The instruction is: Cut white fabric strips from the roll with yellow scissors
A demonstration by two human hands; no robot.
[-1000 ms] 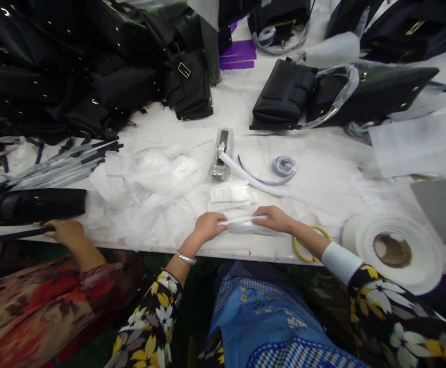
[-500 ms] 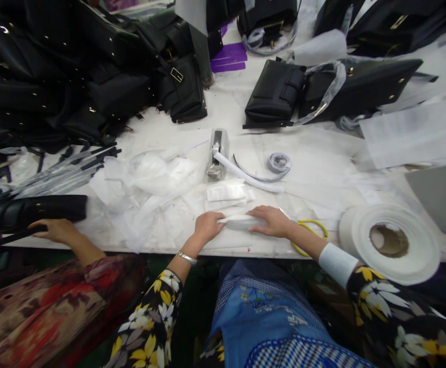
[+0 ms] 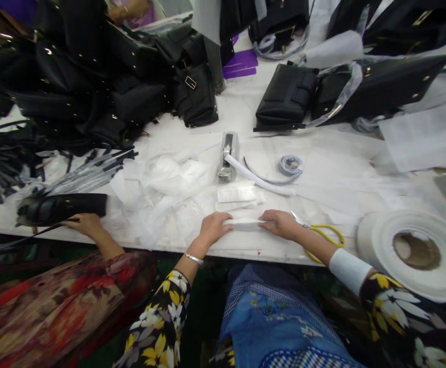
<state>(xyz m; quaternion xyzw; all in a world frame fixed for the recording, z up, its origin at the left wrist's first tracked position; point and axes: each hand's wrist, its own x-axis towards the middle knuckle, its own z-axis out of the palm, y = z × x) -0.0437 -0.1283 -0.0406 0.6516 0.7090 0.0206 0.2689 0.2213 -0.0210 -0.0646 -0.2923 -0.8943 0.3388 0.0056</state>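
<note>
A short folded strip of white foam wrap [image 3: 245, 224] is stretched level between my two hands, low over the table's front edge. My left hand [image 3: 215, 228] pinches its left end, and my right hand [image 3: 280, 225] grips the right end. Just behind it lies a small stack of folded white pieces [image 3: 237, 194]. Farther back stand a stapler-like tool in clear wrap [image 3: 228, 157], a white tube [image 3: 259, 178] and a coiled grey strap [image 3: 290, 165]. Scissors with yellow handles [image 3: 324, 235] lie partly under my right forearm.
A big roll of white wrap [image 3: 372, 240] stands at the right. Crumpled clear plastic [image 3: 177, 179] covers the left middle. Black handbags [image 3: 287, 97] lie at the back, with more piled at left. Beside me, a co-worker's hand [image 3: 87, 225] holds a black strap.
The view has shifted left, so things sit farther right. The white strip between my hands now looks narrower and flatter. The co-worker's hand has drawn the black strap lower.
</note>
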